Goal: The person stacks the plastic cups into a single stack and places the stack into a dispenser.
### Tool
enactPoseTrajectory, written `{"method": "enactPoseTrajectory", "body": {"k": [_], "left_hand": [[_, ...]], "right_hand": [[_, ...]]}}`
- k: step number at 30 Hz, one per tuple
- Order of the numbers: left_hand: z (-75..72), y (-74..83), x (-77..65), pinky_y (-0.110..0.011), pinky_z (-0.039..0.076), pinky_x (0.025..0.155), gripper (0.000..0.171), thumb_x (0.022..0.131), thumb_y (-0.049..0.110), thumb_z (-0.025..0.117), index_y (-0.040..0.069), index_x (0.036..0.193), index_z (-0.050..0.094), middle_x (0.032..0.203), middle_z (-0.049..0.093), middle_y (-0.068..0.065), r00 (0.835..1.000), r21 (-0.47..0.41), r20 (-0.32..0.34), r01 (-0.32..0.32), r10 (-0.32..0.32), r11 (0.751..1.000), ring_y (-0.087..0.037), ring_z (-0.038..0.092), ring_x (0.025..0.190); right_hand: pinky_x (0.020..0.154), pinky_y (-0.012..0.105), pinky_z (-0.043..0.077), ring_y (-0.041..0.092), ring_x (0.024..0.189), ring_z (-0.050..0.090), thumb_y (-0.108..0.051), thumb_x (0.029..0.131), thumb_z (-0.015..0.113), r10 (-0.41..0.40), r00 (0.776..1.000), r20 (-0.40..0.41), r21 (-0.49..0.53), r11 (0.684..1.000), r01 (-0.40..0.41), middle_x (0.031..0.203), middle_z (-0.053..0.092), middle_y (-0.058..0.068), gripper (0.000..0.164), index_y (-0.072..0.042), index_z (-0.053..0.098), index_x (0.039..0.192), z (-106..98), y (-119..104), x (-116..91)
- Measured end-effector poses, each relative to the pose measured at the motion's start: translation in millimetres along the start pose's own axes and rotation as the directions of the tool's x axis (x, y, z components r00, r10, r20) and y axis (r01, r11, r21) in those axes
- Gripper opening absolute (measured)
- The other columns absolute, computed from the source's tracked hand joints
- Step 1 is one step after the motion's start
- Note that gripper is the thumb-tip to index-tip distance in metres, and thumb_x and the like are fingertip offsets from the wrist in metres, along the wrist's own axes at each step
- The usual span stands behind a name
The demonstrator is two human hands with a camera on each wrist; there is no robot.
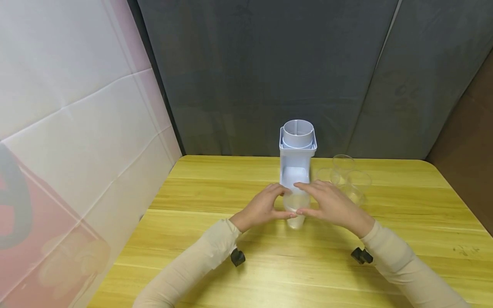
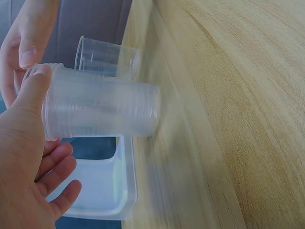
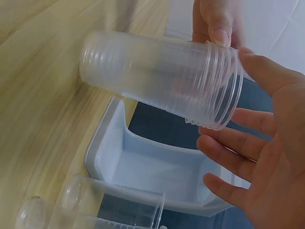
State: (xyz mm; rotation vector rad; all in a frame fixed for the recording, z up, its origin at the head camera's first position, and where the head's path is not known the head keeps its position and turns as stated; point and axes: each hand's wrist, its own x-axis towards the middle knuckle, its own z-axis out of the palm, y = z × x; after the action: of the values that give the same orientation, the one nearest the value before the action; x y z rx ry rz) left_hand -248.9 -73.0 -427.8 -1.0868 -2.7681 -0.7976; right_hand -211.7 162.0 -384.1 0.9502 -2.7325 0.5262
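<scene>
A stack of nested clear plastic cups (image 1: 295, 220) stands upright at the table's middle, its several ridged rims together at the top. My left hand (image 1: 265, 204) holds the rim area from the left, thumb on the near side. From the right, my right hand (image 1: 334, 204) holds the same rims, thumb and fingers curved around them. In the right wrist view the stack (image 3: 152, 76) shows its open mouth toward the palm. Just behind the cups is a white plastic cup dispenser (image 1: 295, 159) with a round tube (image 1: 298, 139) at its top.
Several single clear cups (image 1: 359, 182) stand on the wooden table (image 1: 239, 273) behind my right hand, right of the dispenser. A dark grey panel (image 1: 250, 77) rises behind the table. A pale printed sheet (image 1: 77, 128) borders the left side.
</scene>
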Motion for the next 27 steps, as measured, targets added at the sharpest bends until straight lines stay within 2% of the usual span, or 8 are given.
{"method": "enactPoseTrajectory", "body": {"k": [3, 6, 9, 13, 21, 27], "left_hand": [[0.0, 0.0, -0.1, -0.034, 0.052, 0.102, 0.06, 0.082, 0.055, 0.074, 0.018, 0.127, 0.059, 0.126, 0.063, 0.002, 1.0, -0.004, -0.002, 0.0, 0.0, 1.0, -0.016, 0.057, 0.118], [-0.1, 0.1, -0.1, -0.034, 0.052, 0.103, 0.059, 0.082, 0.055, 0.074, 0.018, 0.126, 0.058, 0.126, 0.063, 0.002, 1.0, -0.009, -0.001, 0.001, -0.001, 1.0, -0.016, 0.057, 0.119], [-0.4, 0.4, -0.3, -0.035, 0.051, 0.103, 0.059, 0.081, 0.054, 0.075, 0.018, 0.126, 0.059, 0.126, 0.063, 0.002, 1.0, -0.02, 0.0, 0.007, -0.007, 1.0, -0.016, 0.057, 0.119], [-0.4, 0.5, -0.5, -0.035, 0.051, 0.104, 0.06, 0.081, 0.053, 0.077, 0.018, 0.126, 0.059, 0.127, 0.063, 0.002, 1.0, -0.033, 0.006, 0.02, -0.02, 0.999, -0.016, 0.057, 0.119], [-0.5, 0.8, -1.2, -0.034, 0.05, 0.104, 0.059, 0.08, 0.053, 0.077, 0.018, 0.124, 0.059, 0.126, 0.063, 0.002, 1.0, -0.025, 0.003, 0.012, -0.012, 1.0, -0.015, 0.056, 0.119], [-0.1, 0.7, -1.1, -0.034, 0.051, 0.104, 0.058, 0.081, 0.053, 0.077, 0.018, 0.124, 0.059, 0.125, 0.063, 0.002, 1.0, -0.03, -0.002, 0.004, -0.004, 1.0, -0.015, 0.057, 0.118]], "right_hand": [[0.097, 0.051, 0.051, 0.028, 0.111, 0.064, -0.05, 0.084, 0.074, 0.035, 0.999, -0.008, -0.001, 0.999, -0.035, 0.128, 0.067, 0.009, 0.072, -0.013, 0.052, 0.142, -1.4, 4.9, 0.9], [0.098, 0.054, 0.051, 0.033, 0.115, 0.063, -0.047, 0.085, 0.074, 0.083, 0.995, -0.049, -0.001, 0.997, -0.083, 0.129, 0.066, 0.013, 0.071, -0.012, 0.052, 0.142, -4.4, 14.6, 1.8], [0.104, 0.06, 0.045, 0.039, 0.123, 0.059, -0.042, 0.086, 0.074, 0.129, 0.986, -0.104, 0.003, 0.992, -0.129, 0.135, 0.063, 0.016, 0.068, -0.01, 0.052, 0.142, -7.0, 28.1, 1.7], [0.106, 0.063, 0.041, 0.042, 0.125, 0.055, -0.038, 0.089, 0.072, 0.192, 0.97, -0.147, -0.007, 0.981, -0.195, 0.137, 0.06, 0.019, 0.065, -0.007, 0.051, 0.141, -9.2, 46.4, 0.5], [0.106, 0.065, 0.038, 0.045, 0.128, 0.049, -0.045, 0.09, 0.069, 0.314, 0.936, -0.16, -0.038, 0.945, -0.323, 0.14, 0.057, 0.021, 0.07, -0.005, 0.048, 0.143, -11.3, 72.0, -3.5], [0.105, 0.067, 0.037, 0.047, 0.127, 0.048, -0.05, 0.09, 0.067, 0.339, 0.931, -0.138, -0.049, 0.936, -0.348, 0.14, 0.057, 0.022, 0.075, -0.005, 0.045, 0.146, -11.8, 78.4, -6.1]]}}
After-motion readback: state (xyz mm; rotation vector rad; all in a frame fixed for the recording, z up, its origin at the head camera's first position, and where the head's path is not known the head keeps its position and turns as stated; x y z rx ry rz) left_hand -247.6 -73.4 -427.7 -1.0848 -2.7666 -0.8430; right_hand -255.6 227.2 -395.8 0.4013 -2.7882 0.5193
